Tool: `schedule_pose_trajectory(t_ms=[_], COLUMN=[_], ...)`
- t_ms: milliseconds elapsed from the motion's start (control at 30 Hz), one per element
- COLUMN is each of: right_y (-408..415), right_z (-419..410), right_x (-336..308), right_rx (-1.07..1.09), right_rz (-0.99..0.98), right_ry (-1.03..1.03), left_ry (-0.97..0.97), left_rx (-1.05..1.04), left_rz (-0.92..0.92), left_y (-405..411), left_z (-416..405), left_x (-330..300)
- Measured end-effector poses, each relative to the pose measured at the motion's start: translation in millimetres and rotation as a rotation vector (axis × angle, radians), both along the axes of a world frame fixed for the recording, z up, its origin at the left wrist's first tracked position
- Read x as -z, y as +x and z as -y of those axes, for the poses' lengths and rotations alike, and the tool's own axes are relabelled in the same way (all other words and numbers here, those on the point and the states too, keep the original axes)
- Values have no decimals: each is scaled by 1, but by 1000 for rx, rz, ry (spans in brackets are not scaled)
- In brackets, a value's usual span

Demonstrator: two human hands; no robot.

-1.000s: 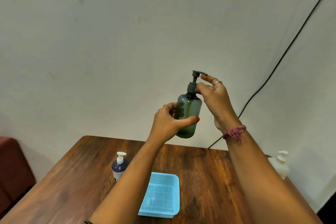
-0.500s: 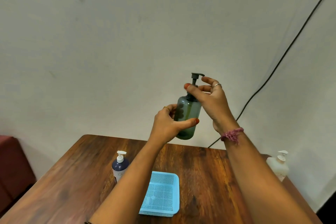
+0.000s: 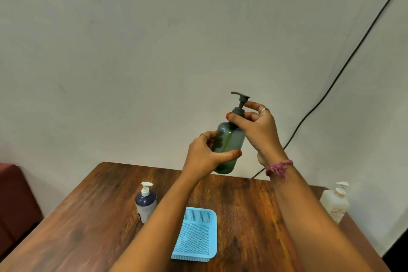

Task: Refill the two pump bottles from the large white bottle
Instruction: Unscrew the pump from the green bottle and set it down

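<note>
**Pump collar being unscrewed on the green bottle**

Since the earlier frames, the pump head has been turned so that its spout now points left, and the thumb of the right hand (image 3: 257, 130) has been shifted round the collar. The green pump bottle (image 3: 228, 146) is held in the air above the worktop (image 3: 92, 216), tilted slightly, with the left hand (image 3: 204, 157) wrapped round its body. The collar below the pump is pinched between the right thumb and fingers. The step in hand is judged to be the unscrewing of the pump, so refilling has not yet begun. Further turns of the collar are called for next, then a straight lift of the pump tube. The blue pump bottle (image 3: 145, 203) stands left of the blue basket (image 3: 195, 236); the large white bottle (image 3: 335, 202) stands at the worktop's right edge, untouched.
</note>
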State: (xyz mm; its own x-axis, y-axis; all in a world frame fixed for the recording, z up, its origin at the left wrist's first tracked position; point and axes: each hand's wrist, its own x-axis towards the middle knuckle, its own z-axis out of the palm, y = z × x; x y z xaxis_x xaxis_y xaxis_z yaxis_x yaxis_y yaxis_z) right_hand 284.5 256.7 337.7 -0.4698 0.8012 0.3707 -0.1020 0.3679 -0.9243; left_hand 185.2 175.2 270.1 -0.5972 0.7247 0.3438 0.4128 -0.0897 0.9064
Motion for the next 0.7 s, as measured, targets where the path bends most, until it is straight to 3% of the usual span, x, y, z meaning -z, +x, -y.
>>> schedule_pose_trajectory(t_ms=[700], right_y=[7], right_z=[0], right_x=[-6], right_rx=[69], right_rz=[-185], right_ry=[-144], left_ry=[-142], left_rx=[-13], left_rz=[99], left_y=[-28], left_z=[42], left_x=[62])
